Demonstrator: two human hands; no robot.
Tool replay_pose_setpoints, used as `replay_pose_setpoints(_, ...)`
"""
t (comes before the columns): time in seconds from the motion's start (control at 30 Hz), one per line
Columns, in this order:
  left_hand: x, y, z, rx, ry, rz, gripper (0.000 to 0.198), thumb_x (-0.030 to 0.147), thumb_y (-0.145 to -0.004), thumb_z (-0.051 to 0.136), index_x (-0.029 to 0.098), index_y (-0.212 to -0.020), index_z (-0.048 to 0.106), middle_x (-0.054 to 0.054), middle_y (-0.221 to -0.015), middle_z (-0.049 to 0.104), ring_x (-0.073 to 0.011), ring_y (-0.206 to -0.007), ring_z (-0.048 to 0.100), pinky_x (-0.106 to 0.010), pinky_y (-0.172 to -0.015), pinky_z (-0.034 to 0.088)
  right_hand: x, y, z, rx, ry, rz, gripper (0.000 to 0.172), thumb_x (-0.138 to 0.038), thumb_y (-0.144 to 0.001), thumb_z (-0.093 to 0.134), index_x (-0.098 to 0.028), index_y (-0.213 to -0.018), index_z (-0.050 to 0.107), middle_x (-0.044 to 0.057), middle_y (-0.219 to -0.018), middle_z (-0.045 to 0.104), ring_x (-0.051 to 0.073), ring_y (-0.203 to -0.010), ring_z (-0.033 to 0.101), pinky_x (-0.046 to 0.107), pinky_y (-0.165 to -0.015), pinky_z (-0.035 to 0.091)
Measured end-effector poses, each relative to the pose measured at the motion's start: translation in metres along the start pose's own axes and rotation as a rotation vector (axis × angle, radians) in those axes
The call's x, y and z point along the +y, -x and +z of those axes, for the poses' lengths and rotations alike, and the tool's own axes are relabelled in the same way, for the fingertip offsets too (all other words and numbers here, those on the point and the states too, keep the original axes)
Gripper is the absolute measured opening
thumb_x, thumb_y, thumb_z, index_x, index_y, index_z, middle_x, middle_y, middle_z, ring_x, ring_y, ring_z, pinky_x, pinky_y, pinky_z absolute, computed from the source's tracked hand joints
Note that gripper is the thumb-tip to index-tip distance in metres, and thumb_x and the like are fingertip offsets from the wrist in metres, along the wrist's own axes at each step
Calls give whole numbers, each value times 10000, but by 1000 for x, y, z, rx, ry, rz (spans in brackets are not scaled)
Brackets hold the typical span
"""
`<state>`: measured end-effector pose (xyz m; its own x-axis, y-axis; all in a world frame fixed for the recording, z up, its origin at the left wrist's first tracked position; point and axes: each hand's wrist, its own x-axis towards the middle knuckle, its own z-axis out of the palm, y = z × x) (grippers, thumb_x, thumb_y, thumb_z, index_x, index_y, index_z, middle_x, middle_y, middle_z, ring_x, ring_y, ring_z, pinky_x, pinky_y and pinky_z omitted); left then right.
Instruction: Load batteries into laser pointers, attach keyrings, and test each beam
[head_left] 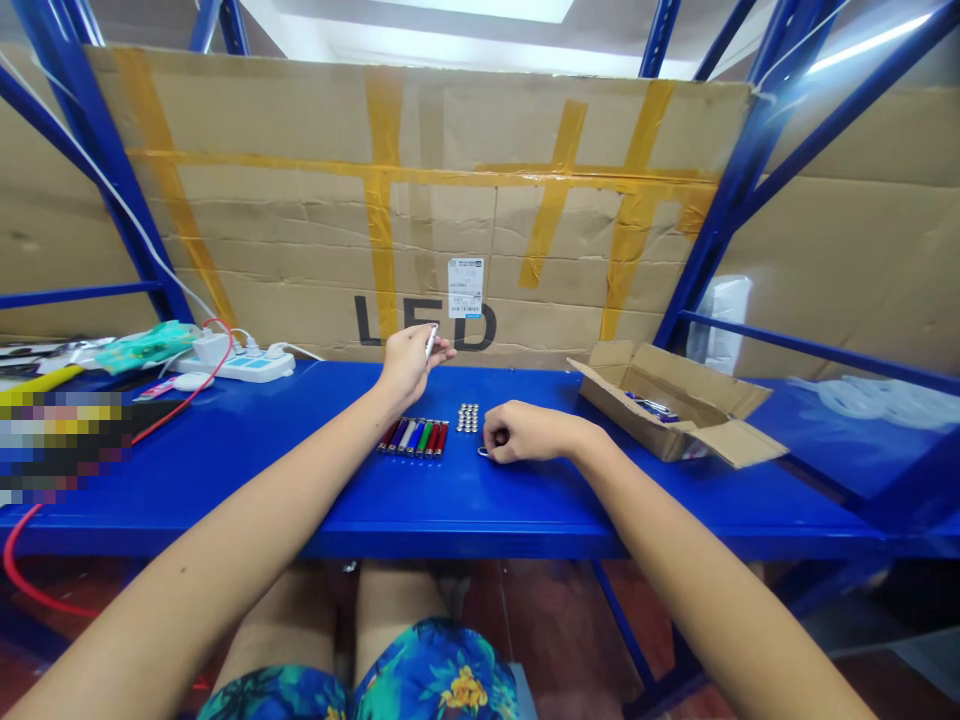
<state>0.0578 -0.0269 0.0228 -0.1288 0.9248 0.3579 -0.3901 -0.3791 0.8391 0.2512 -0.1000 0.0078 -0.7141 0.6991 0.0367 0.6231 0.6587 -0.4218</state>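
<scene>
Blue shelf (262,470), cardboard (300,230) behind — left hand (409,362) pinches silver tube (431,341), right hand (525,432) curled closed.

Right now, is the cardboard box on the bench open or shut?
Open: the box has its flaps spread outward, with small items visible inside.

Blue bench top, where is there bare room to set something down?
Bare blue bench lies between the red cable and the coloured tubes, and along the front edge. Crowded: the middle, with tubes, silver pieces, right hand and cardboard box. Left hand holds a silver tube.
</scene>
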Motion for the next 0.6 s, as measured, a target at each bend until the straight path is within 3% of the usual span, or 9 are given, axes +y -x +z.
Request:
replay_pose_setpoints(0.07,1,3,2,-43,-69,8,173,253,-892,594,135,-773,552,8,-636,512,-94,-585,571,-244,-566,516,1,-1,1,80,-91,-60,78,-101,-674,606,-172,-684,636,5,-695,652,129,-630,552,245,-595,418)
replay_pose_setpoints(0.13,2,6,4,-107,-154,12,203,305,-909,583,133,-804,561,37,-591,456,-64,-484,475,-198,-443,396,2,-2,-1,193,-260,-77,58,-119,-711,571,-170,-728,594,13,-751,664,121,-644,570,239,-591,433)
replay_pose_setpoints(0.23,1,15,8,-218,-299,38,172,304,-899,577,148,-829,562,79,-521,385,-50,-409,343,-197,-406,277,6,-4,-4,275,-527,-35,23,-197,-803,533,-175,-798,529,55,-846,694,122,-630,617,226,-508,430)
replay_pose_setpoints(0.37,-2,28,12,-429,-536,164,153,279,-790,668,151,-851,612,38,-616,550,-89,-553,484,-248,-575,413,11,-6,-7,351,-664,-18,119,-281,-854,560,-186,-833,491,24,-724,658,106,-520,577,216,-426,403)
replay_pose_setpoints(0.47,-4,33,12,-587,-645,261,143,276,-796,634,140,-839,647,-19,-772,649,-128,-734,565,-280,-727,444,14,-9,-5,412,-762,-39,194,-333,-842,617,-188,-823,489,-11,-680,615,80,-481,514,220,-434,407)
replay_pose_setpoints(0.6,-5,30,9,-653,-666,301,204,332,-848,571,140,-838,639,-45,-819,668,-150,-778,581,-301,-752,450,16,-13,-2,448,-951,-16,250,-339,-783,694,-184,-767,499,-12,-667,585,83,-529,502,231,-468,411)
